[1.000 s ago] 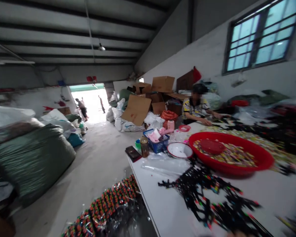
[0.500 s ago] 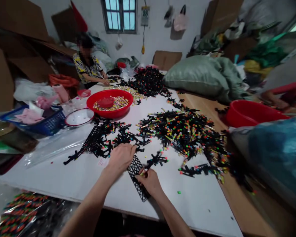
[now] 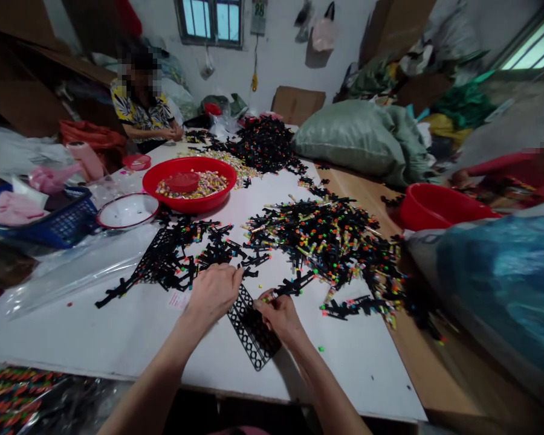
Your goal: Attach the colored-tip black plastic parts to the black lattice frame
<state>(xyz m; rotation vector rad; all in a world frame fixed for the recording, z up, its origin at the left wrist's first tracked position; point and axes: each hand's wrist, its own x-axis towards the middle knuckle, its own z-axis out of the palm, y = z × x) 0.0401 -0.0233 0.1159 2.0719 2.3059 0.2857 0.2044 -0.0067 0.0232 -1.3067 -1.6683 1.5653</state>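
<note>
A black perforated plastic rack (image 3: 241,326) lies slanted on the white table near its front edge. My left hand (image 3: 215,291) is closed over the rack's far end, its fingertips partly hidden. Over the rack's right side, my right hand (image 3: 281,317) pinches a small coloured tube (image 3: 268,296), mostly covered by the fingers. Just beyond that hand lie black toy guns (image 3: 294,284) with coloured tips. A large heap of such toy guns (image 3: 326,235) spreads to the right, and a smaller group (image 3: 217,244) lies beyond my left hand.
A red basin (image 3: 188,202) holds small coloured pieces, with a white enamel bowl (image 3: 129,211) beside it. A blue basket (image 3: 68,220) stands left. A green sack (image 3: 349,136), another red basin (image 3: 444,208) and a blue bag (image 3: 503,284) line the right. Two other people sit at the table.
My right hand has moved slightly up and right with the tube, off the rack's lattice. My left hand stays at the rack's far end. The whole view has shifted a little.
</note>
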